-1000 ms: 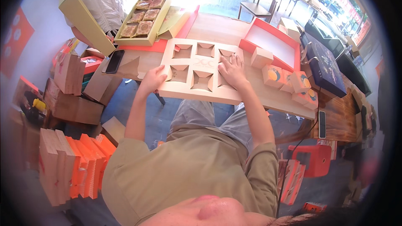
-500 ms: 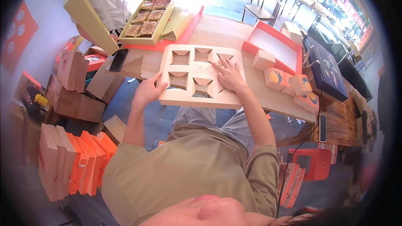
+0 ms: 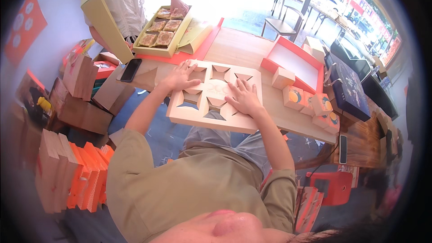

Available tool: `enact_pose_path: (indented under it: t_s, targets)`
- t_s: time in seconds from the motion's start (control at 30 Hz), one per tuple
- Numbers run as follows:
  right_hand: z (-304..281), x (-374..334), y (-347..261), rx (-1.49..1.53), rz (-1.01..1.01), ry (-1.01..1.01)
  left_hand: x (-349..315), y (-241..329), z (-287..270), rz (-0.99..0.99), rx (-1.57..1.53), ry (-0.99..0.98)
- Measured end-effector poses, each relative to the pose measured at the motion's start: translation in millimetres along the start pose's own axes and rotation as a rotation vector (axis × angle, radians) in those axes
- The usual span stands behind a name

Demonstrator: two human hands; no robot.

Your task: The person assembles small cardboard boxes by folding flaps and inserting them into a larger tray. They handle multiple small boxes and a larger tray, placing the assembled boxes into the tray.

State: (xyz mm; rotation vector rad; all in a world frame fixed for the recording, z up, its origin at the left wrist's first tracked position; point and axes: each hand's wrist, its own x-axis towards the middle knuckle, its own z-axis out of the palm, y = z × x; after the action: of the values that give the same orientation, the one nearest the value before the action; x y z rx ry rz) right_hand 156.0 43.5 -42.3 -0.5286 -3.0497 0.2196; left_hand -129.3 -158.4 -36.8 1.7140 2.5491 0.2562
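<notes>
A cream cardboard box insert (image 3: 218,89) with several square cut-outs and folded flaps lies on the table's near edge, its front part jutting out over my lap. Pale raised lettering marks its middle. My left hand (image 3: 180,79) rests palm down on its upper left corner, fingers spread beside a cut-out. Flat across its right side lies my right hand (image 3: 245,98), fingers stretched out and partly covering the right-hand openings. Neither hand grips anything.
Across the table a person's hand (image 3: 179,8) touches wrapped pastries in a yellow-green box (image 3: 168,53). A phone (image 3: 131,70) lies at left. To the right are an orange-red tray (image 3: 294,75), small boxes (image 3: 293,97) and a dark blue box (image 3: 347,86). Cardboard stacks (image 3: 54,171) stand lower left.
My left hand has moved from gripping the insert's left edge to lying flat on its upper left corner. The insert sits slightly lower and more tilted in view; my right hand stays on it.
</notes>
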Motion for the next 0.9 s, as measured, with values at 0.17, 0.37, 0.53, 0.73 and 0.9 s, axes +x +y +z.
enact_pose_path:
  t_s: [0.17,0.37,0.53,0.73,0.9]
  targets:
    - [-1,-16,-5,0.014,-0.092,0.060,-13,10,0,-0.019,0.039,-0.064]
    - [3,-10,-10,0.083,-0.153,0.110,-25,7,13,-0.024,0.060,-0.041]
    - [-4,7,-12,0.016,-0.106,0.045,-17,16,1,0.023,0.053,-0.019]
    - [9,16,-7,0.003,-0.106,0.021,-26,17,15,0.008,0.011,0.120]
    - [10,9,-4,-0.002,-0.086,0.014,-60,5,33,-0.015,-0.458,0.320]
